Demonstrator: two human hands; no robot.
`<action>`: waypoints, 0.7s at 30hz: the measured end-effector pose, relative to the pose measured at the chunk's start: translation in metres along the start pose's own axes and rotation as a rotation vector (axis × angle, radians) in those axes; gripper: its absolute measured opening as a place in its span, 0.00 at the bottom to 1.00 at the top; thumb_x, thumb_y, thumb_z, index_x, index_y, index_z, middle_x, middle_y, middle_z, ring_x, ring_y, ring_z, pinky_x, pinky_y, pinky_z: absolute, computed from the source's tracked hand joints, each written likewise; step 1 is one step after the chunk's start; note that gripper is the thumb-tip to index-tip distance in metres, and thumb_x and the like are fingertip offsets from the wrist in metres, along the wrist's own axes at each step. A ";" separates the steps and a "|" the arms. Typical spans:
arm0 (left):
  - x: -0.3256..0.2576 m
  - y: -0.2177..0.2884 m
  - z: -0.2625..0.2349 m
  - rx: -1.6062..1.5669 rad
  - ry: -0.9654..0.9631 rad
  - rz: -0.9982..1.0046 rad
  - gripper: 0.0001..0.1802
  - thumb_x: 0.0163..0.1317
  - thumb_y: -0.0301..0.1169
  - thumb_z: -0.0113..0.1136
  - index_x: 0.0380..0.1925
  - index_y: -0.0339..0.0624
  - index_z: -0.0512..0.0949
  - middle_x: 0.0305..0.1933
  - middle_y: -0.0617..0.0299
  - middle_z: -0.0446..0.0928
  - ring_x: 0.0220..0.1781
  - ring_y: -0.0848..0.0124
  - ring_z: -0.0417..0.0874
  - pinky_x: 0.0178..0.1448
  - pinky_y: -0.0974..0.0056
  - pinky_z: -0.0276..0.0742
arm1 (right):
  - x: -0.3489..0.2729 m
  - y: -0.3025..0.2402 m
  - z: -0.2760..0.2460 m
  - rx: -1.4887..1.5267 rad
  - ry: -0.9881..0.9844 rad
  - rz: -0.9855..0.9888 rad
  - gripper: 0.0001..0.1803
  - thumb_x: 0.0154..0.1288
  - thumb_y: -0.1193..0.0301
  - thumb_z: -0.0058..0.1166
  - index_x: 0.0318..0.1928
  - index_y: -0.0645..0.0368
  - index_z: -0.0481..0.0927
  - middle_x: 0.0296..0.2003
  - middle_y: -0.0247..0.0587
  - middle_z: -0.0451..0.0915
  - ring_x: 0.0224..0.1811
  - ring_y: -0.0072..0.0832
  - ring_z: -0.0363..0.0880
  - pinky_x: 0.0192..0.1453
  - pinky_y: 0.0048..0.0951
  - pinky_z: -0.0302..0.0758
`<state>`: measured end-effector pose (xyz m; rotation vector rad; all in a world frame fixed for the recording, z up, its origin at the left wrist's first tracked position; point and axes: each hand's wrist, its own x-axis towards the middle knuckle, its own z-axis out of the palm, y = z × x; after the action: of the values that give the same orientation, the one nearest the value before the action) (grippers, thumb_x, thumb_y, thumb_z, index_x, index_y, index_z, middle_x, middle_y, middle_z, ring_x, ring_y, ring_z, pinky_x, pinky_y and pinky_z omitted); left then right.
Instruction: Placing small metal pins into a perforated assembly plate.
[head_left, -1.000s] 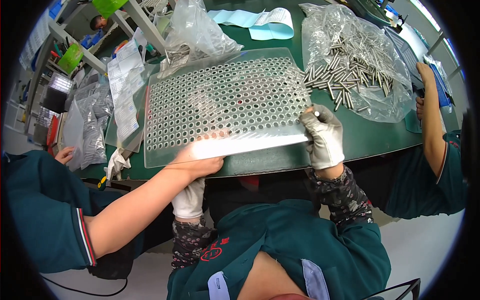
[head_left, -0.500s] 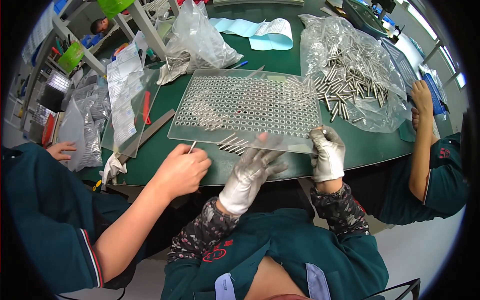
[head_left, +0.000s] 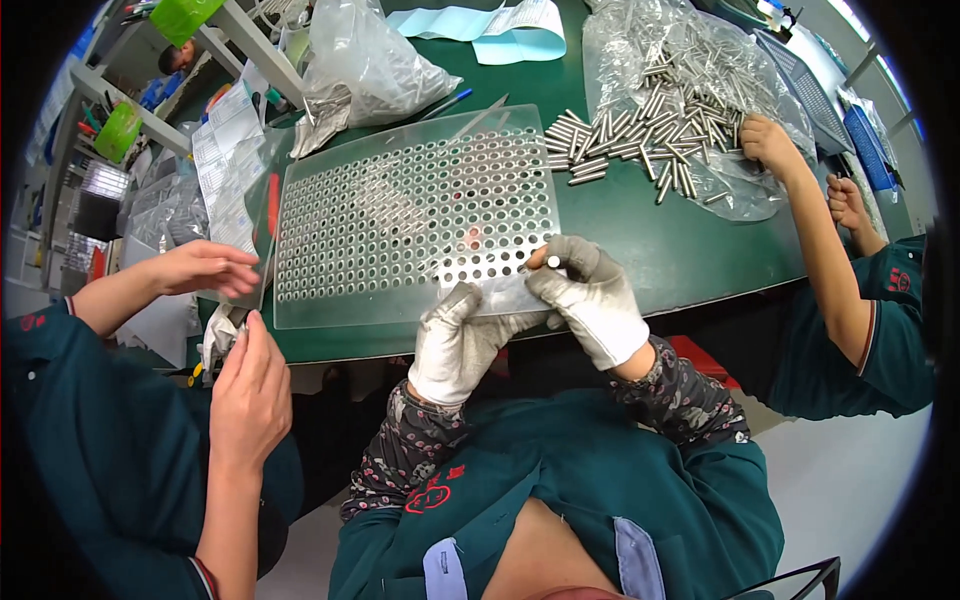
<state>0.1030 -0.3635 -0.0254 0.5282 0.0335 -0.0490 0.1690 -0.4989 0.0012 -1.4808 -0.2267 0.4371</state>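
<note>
While the clear perforated tray (head_left: 415,215) lies flat on the green counter (head_left: 640,235), the left hand (head_left: 462,338) rests open-fingered on its near edge, seemingly steadying it. The right hand (head_left: 590,300) pinches a small metal pin (head_left: 537,264) just above the holes beside its fingertips. Loose steel pins (head_left: 610,140) spill from a plastic bag (head_left: 700,90) beyond; co-workers' hands flank both sides.

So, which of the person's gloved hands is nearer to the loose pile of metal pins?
Right. The right hand is below the pile of metal pins; the left hand lies farther left.
</note>
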 end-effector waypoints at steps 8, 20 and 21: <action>-0.031 0.012 -0.001 0.099 0.107 0.075 0.32 0.57 0.38 0.49 0.58 0.37 0.50 0.55 0.48 0.62 0.54 0.51 0.69 0.54 0.42 0.67 | -0.001 0.012 0.005 -0.308 -0.232 -0.305 0.14 0.51 0.72 0.53 0.41 0.57 0.77 0.32 0.41 0.71 0.36 0.34 0.72 0.42 0.28 0.69; -0.054 0.020 -0.025 0.056 0.062 0.026 0.32 0.56 0.39 0.51 0.56 0.32 0.54 0.52 0.37 0.64 0.53 0.43 0.68 0.55 0.39 0.65 | -0.009 0.025 0.018 -0.520 -0.324 -0.430 0.19 0.48 0.72 0.58 0.45 0.57 0.76 0.33 0.40 0.70 0.36 0.30 0.69 0.43 0.27 0.67; -0.055 0.020 -0.030 0.053 0.063 0.024 0.32 0.56 0.39 0.51 0.56 0.32 0.54 0.52 0.37 0.64 0.53 0.43 0.68 0.55 0.39 0.65 | -0.007 0.025 0.016 -0.521 -0.323 -0.427 0.19 0.48 0.72 0.58 0.45 0.57 0.76 0.33 0.40 0.70 0.36 0.30 0.69 0.43 0.27 0.67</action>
<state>0.0489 -0.3294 -0.0389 0.5832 0.0875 -0.0101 0.1528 -0.4867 -0.0215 -1.8005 -0.9524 0.2758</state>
